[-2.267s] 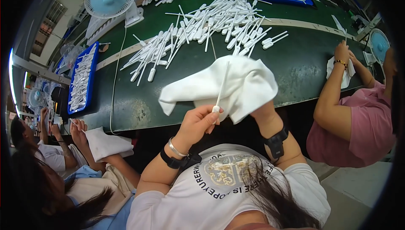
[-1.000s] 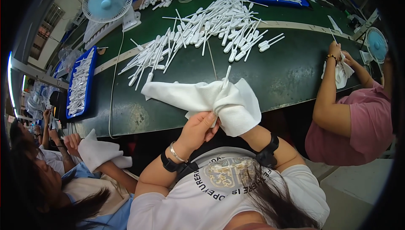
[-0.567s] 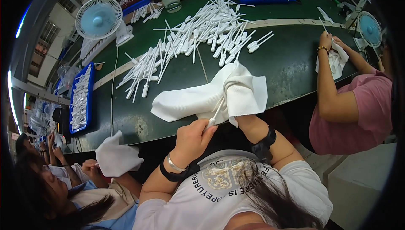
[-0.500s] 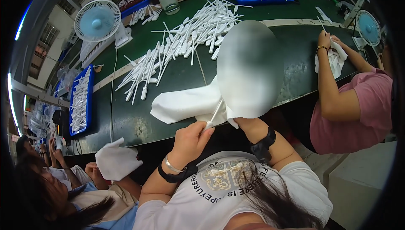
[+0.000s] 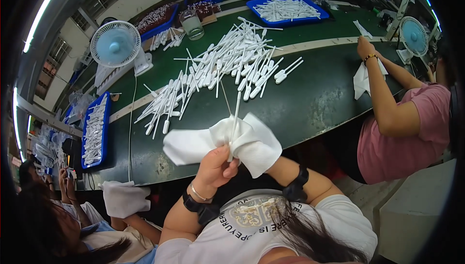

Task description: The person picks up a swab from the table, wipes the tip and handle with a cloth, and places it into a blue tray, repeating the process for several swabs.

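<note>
A slim white plastic stick (image 5: 237, 109) stands nearly upright, its lower part between the thumb and fingers of my left hand (image 5: 216, 166). A white cloth (image 5: 261, 149) is bunched around the stick just above those fingers, one end hanging out to the left. My right hand is under the cloth and holds it against the stick; its fingers are hidden, and only the forearm (image 5: 282, 174) with a black band shows. Beyond the cloth lies a loose pile of similar white plastic sticks (image 5: 227, 56) with wider, flattened ends.
A blue tray of sticks (image 5: 103, 133) stands at left, another blue tray (image 5: 290, 21) at the far side. A fan (image 5: 114, 46) and a glass jar (image 5: 192, 25) are at back left. A co-worker in pink (image 5: 402, 128) sits at right, another person (image 5: 104, 235) at left.
The cloth has come down off its raised, blurred position and is gathered around the stick. The stick is more upright. Several sticks show at the pile's right side that the cloth hid before.
</note>
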Demonstrator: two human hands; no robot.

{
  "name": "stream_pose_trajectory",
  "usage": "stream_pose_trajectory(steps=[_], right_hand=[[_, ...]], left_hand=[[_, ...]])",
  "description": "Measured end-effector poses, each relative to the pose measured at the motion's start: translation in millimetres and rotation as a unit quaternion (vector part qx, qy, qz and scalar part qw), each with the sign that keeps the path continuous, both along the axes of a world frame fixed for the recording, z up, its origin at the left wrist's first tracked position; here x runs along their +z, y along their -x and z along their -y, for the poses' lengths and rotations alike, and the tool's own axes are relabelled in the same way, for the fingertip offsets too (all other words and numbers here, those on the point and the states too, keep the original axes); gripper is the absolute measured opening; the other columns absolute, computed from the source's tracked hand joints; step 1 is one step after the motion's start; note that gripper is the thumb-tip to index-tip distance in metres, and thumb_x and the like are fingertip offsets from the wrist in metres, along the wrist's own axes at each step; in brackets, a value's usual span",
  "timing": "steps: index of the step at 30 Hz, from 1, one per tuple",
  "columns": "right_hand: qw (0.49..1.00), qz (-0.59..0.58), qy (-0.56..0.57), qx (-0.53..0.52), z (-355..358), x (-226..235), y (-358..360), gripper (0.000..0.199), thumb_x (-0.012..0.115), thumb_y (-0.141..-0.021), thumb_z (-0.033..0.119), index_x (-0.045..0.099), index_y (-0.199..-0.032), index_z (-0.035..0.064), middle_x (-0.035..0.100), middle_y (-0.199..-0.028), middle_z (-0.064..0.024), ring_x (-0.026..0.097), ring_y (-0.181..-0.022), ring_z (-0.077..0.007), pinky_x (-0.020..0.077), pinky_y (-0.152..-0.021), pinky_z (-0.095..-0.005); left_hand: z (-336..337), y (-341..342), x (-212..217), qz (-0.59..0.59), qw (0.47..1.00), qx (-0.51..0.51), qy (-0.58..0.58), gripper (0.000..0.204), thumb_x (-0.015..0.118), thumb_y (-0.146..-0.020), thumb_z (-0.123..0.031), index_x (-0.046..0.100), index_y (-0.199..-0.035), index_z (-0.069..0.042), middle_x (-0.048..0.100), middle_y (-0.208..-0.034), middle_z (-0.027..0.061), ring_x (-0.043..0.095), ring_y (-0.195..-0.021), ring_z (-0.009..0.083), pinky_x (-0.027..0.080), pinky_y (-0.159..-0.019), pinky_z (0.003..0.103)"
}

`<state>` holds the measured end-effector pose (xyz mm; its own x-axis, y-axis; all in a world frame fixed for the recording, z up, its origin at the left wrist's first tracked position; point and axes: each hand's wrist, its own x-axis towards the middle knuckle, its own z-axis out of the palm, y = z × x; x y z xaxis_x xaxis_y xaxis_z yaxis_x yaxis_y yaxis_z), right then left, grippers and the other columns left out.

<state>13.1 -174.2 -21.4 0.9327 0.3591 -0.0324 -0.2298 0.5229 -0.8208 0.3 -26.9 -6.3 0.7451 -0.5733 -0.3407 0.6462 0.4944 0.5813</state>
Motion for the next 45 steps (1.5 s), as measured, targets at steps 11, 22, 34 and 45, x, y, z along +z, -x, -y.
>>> stream_pose_trajectory(steps=[11, 22, 34, 45], right_hand=[[0.949, 0.296, 0.035, -0.098, 16, -47, -12, 0.040, 0.049, -0.086, 0.021, 0.036, -0.121, 0.0065, 0.053, -0.102, -0.0100, 0.054, -0.091, -0.0197, 0.0459, -0.076, -0.0293], [0.785, 0.386, 0.449, -0.182, -13, 49, -10, 0.016, 0.049, -0.083, 0.018, 0.053, -0.095, 0.0084, 0.055, -0.085, -0.0049, 0.053, -0.084, -0.0188, 0.0392, -0.082, -0.0324], [0.847, 0.365, 0.351, -0.162, 4, 41, -7, 0.011, 0.046, -0.083, 0.015, 0.049, -0.091, 0.0087, 0.050, -0.082, -0.0047, 0.049, -0.074, -0.0159, 0.0413, -0.068, -0.0259], [0.985, 0.166, 0.016, 0.045, -12, -7, -25, 0.026, 0.051, -0.082, 0.016, 0.046, -0.106, 0.0079, 0.049, -0.098, -0.0066, 0.047, -0.093, -0.0184, 0.0389, -0.082, -0.0271]], left_hand=[[1, 6, 37, 0.308, 0.860, -0.045, -0.405, 0.027, 0.047, -0.088, -0.023, 0.057, -0.088, 0.003, 0.051, -0.060, 0.0010, 0.040, -0.044, 0.0067, 0.033, -0.041, 0.020], [7, -37, 26, 0.385, 0.832, 0.251, -0.310, 0.017, 0.047, -0.087, -0.011, 0.057, -0.088, 0.002, 0.044, -0.067, -0.0048, 0.033, -0.051, 0.0013, 0.025, -0.045, 0.016], [22, -50, 38, 0.350, 0.866, 0.327, -0.145, 0.019, 0.046, -0.089, -0.015, 0.054, -0.079, -0.002, 0.039, -0.057, -0.0064, 0.029, -0.045, -0.0001, 0.020, -0.041, 0.015], [12, -40, 27, 0.361, 0.863, 0.287, -0.208, 0.018, 0.045, -0.090, -0.015, 0.051, -0.077, -0.003, 0.040, -0.056, -0.0032, 0.028, -0.042, 0.0016, 0.021, -0.038, 0.015]])
